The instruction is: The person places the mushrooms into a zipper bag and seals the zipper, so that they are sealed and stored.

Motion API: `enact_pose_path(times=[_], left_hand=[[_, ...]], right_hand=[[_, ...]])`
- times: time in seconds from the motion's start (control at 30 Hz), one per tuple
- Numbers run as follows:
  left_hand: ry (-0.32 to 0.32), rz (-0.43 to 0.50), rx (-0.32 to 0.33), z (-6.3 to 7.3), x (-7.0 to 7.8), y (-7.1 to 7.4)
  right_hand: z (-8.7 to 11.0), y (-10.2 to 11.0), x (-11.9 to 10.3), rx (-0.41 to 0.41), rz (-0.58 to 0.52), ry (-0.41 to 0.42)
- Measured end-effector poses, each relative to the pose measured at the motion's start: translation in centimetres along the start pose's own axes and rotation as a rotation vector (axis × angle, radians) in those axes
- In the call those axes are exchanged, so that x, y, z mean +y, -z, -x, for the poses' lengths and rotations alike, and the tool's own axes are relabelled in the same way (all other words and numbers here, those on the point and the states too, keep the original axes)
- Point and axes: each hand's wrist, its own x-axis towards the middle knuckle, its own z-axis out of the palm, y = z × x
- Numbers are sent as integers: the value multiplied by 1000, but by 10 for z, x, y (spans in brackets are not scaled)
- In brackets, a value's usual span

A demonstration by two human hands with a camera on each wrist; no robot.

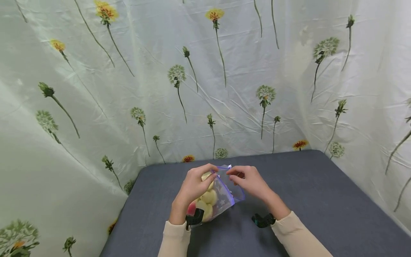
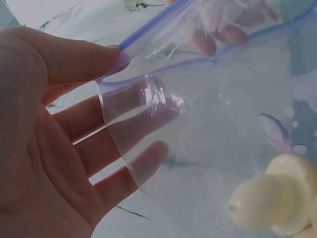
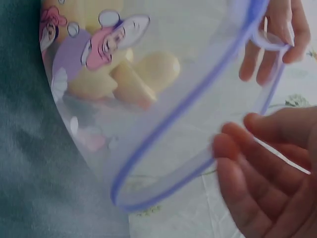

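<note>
A clear zip bag [image 1: 221,200] with a purple zip edge and printed cartoon figures is held up above the table, its mouth gaping. Inside are several pale yellow rounded pieces [image 2: 262,203], and a red one [image 1: 191,208] shows in the head view. My left hand [image 1: 196,182] pinches a top corner of the bag between thumb and forefinger; its other fingers lie behind the plastic. At the opposite part of the mouth, my right hand [image 1: 250,180] has its thumb and curled fingers together at the rim, appearing to pinch it.
A dark grey table [image 1: 308,200] spreads under the bag and both hands. White cloth [image 1: 244,71] printed with dandelions hangs behind and along the sides. Black bands [image 1: 264,220] with devices sit on both wrists, below beige sleeves.
</note>
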Motion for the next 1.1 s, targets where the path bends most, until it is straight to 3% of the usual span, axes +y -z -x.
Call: enact_pose_path(times=[0.13, 0.23, 0.5, 0.9, 1.1], left_hand=[[-5, -16, -15, -1, 0, -4], [-20, -22, -28, -2, 2, -7], [-45, -35, -63, -3, 5, -16], [-80, -32, -103, -1, 4, -26], [-69, -58, -176, -5, 8, -29]], right_hand=[[0, 6, 9, 142, 4, -4], [-1, 7, 16, 192, 13, -34], [0, 1, 29, 161, -79, -141], [0, -6, 41, 148, -227, -184], [-2, -5, 41, 141, -256, -205]])
